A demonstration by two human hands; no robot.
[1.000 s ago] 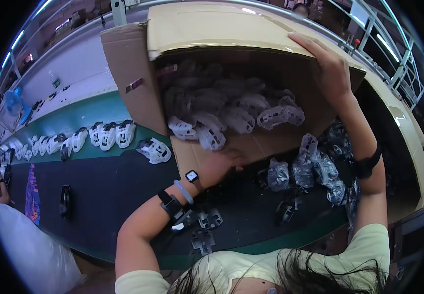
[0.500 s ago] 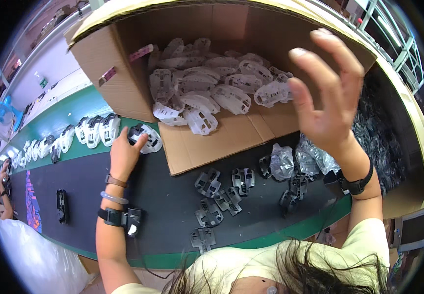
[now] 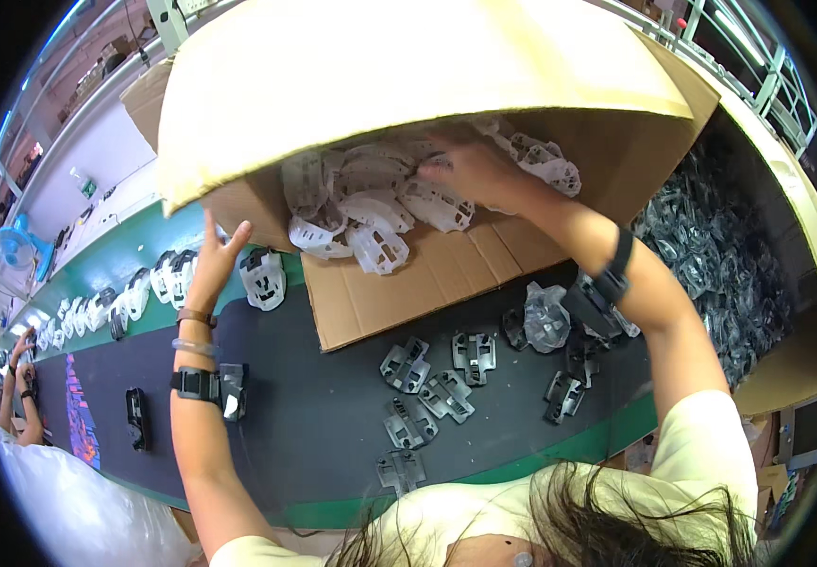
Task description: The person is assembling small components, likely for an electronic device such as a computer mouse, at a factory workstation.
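My left hand (image 3: 216, 260) is open, thumb and fingers apart, beside the left edge of a large cardboard box (image 3: 427, 76). A white plastic shell with a dark part in it (image 3: 263, 280) lies on the black surface just right of that hand. My right hand (image 3: 484, 177) reaches into the box, over a pile of translucent white plastic shells (image 3: 371, 213). Its fingertips are blurred and partly shaded among the shells, so I cannot tell whether they grip one. The box's upper flap hides the back of the pile.
Several dark plastic brackets (image 3: 446, 395) lie on the black belt (image 3: 314, 425), near a clear-bagged part (image 3: 546, 318). A row of white shells (image 3: 135, 293) runs left. Another box at right holds dark bagged parts (image 3: 711, 269). A co-worker's hands (image 3: 23, 364) show far left.
My left hand has let go of the white shell and moved left toward the box edge. My right hand has gone from raised into the box. The upper flap now covers more of the opening.
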